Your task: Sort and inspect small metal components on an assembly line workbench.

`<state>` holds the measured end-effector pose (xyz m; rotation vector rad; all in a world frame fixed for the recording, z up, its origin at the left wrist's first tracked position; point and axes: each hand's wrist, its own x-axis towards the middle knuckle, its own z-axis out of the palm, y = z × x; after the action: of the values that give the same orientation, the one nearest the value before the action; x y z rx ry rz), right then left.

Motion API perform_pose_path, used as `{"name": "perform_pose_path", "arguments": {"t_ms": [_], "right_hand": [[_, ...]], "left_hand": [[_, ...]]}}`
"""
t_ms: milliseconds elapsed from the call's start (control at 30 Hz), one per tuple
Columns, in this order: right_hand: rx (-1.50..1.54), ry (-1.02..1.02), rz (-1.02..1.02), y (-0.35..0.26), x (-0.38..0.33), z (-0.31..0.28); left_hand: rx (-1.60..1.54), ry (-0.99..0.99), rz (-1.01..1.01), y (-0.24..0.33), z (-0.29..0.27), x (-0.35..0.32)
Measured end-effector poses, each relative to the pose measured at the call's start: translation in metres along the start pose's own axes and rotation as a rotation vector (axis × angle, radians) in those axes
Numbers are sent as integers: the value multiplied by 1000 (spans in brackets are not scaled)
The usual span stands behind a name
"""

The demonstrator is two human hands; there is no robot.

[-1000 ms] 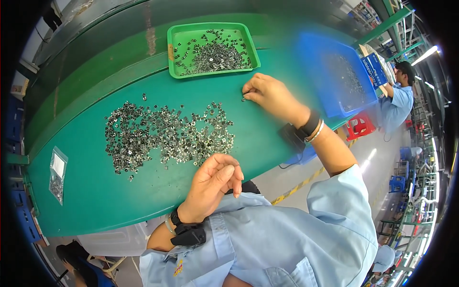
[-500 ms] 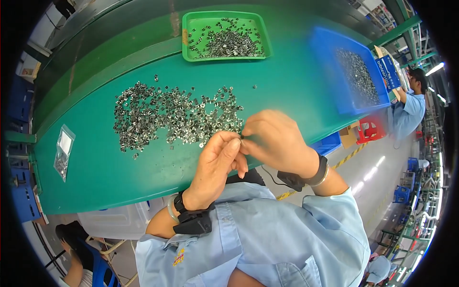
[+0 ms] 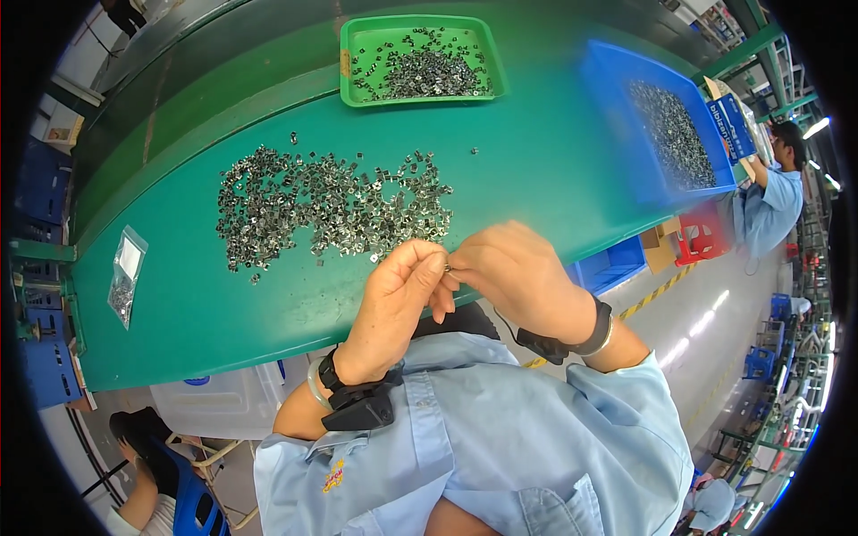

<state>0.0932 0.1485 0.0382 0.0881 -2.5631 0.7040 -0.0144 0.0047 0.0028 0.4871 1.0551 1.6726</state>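
My left hand (image 3: pixel 393 304) and my right hand (image 3: pixel 520 275) meet above the near edge of the green table, thumbs and fingertips pressed together. Between the tips shows a small metal part (image 3: pixel 448 267), mostly covered by fingers; its exact shape cannot be made out. My left thumb and index finger pinch it, the other fingers curled below. The right hand, slightly blurred, closes on it from the right. Just beyond the hands a wide pile of small shiny metal parts (image 3: pixel 335 204) lies spread over the table.
A green tray (image 3: pixel 345 79) with more metal parts stands at the back. To the right sits a blue bin (image 3: pixel 617 116) of similar pieces. A clear plastic bag (image 3: pixel 127 275) lies at the left. Beyond the bin, a person (image 3: pixel 770 201) in light blue stands beside a box.
My right hand has lowered slightly and its fingertips have closed in on the part at the left fingertips. The left hand stays nearly in place. The whole view has shifted a little.
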Motion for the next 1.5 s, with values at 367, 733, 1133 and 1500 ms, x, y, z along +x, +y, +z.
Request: {"name": "perform_pose_path", "arguments": {"t_ms": [367,733,1133,1500], "right_hand": [[136,209,36,-2,-12,18],[265,263,96,-10,-20,20],[218,236,70,-1,-28,15],[357,248,71,1,-28,19]], "left_hand": [[-94,8,80,-3,7,-3],[-368,-112,-11,-11,3,-4],[-279,-72,-47,-7,13,-4],[-501,-168,-92,-13,6,-2]]}}
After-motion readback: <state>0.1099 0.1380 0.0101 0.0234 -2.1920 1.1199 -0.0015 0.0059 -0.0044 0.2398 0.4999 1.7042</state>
